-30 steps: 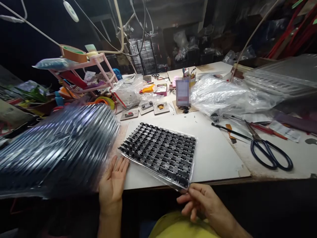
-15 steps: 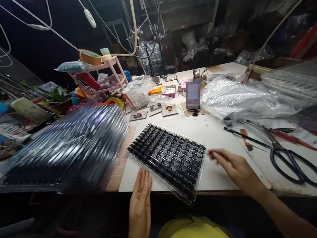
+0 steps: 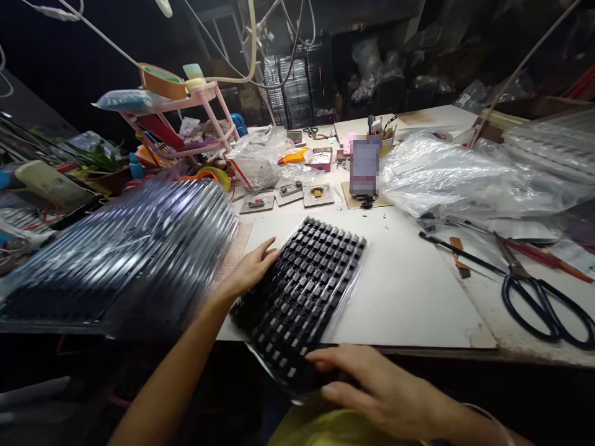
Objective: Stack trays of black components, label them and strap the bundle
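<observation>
A clear plastic tray (image 3: 307, 279) filled with rows of small black parts lies turned at an angle on a white board (image 3: 400, 285), its near end past the table edge. My left hand (image 3: 253, 266) grips the tray's left side, one finger stretched out and the rest partly hidden by the rim. At the near right corner, my right hand (image 3: 376, 387) has its thumb and fingers around the tray edge. To the left stands a large stack of similar clear trays (image 3: 134, 254), with black parts showing in the lower ones.
Scissors (image 3: 534, 303), a thin black tool (image 3: 460, 253) and a red-handled tool (image 3: 548, 260) lie at the right. Plastic bags (image 3: 446, 176) spread behind them. Small metal fixtures (image 3: 318, 195) and a phone-like screen (image 3: 365, 167) line the back; a pink rack (image 3: 214, 114) stands back left.
The tray has turned so its near end points toward me and overhangs the edge. My left hand went up to its left side; my right hand came down and inward to its near corner.
</observation>
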### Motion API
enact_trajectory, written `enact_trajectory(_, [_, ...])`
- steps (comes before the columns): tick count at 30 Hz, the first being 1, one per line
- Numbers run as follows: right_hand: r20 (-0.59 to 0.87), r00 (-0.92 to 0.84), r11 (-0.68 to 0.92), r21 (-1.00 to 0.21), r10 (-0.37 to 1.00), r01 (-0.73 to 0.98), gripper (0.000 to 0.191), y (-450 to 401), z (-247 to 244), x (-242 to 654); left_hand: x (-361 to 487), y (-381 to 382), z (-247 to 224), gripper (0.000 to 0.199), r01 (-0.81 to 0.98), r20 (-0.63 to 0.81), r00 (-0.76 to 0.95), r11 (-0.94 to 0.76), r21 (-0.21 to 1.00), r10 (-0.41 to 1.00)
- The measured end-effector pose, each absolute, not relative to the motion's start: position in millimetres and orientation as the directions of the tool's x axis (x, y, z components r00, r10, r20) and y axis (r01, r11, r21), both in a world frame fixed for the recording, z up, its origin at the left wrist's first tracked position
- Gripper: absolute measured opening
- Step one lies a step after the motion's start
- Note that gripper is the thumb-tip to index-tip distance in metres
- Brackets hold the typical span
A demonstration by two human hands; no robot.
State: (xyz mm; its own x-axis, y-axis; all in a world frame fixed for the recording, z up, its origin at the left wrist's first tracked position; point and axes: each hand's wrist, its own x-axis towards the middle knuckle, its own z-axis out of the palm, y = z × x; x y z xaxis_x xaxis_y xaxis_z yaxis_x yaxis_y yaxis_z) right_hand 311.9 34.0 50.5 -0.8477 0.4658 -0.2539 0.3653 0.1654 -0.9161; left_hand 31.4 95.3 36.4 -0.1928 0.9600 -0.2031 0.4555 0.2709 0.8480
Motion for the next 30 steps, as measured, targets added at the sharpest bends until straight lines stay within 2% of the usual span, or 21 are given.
enact_trajectory(3, [-0.153,-0.91,0.185,-0.953,0.385,0.239,0.054,17,41,279,49,146,31,0.059,0.543,-0.18,0.004,0.149,0.826,0.984])
enact_trajectory(6, [-0.117,-0.931,0.193,-0.962,0.345,0.193,0.055,15,39,268,70,172,27,0.059,0.557,-0.177,0.143,0.069,0.828,0.974])
enact_trajectory(9, [-0.088,-0.902,0.209,-0.959,0.422,0.191,0.045,19,46,293,71,167,34,0.062,0.58,-0.147,0.189,0.01,0.814,0.971])
enact_trajectory(11, [-0.059,-0.805,0.202,-0.955,0.59,0.218,0.035,25,49,324,55,146,43,0.061,0.614,-0.057,0.134,-0.038,0.788,0.989])
enact_trajectory(13, [-0.029,-0.603,0.161,-0.952,0.797,0.259,0.029,33,44,356,31,116,50,0.058,0.615,0.03,0.031,-0.043,0.787,0.999])
enact_trajectory(15, [0.026,-0.343,0.147,-0.932,0.939,0.333,0.026,42,33,382,8,82,50,0.057,0.547,0.032,-0.162,0.063,0.835,0.986])
enact_trajectory(16, [0.054,-0.245,0.15,-0.908,0.968,0.391,0.026,47,26,390,-1,65,46,0.056,0.486,0.022,-0.297,0.132,0.864,0.955])
enact_trajectory(18, [0.094,-0.172,0.171,-0.842,0.981,0.512,0.029,54,12,397,-11,37,32,0.059,0.328,-0.044,-0.497,0.235,0.915,0.867])
enact_trajectory(21, [0.134,-0.222,0.246,-0.75,0.966,0.614,0.034,61,-3,389,-8,9,6,0.065,0.151,-0.135,-0.605,0.279,0.948,0.785])
enact_trajectory(24, [0.165,-0.234,0.28,-0.709,0.958,0.647,0.04,71,-10,376,5,-3,-11,0.059,0.136,-0.104,-0.65,0.249,0.959,0.753])
enact_trajectory(30, [0.114,-0.124,0.168,-0.739,0.986,0.653,0.048,97,-13,368,24,-11,-13,0.051,0.107,-0.105,-0.668,0.234,0.966,0.737])
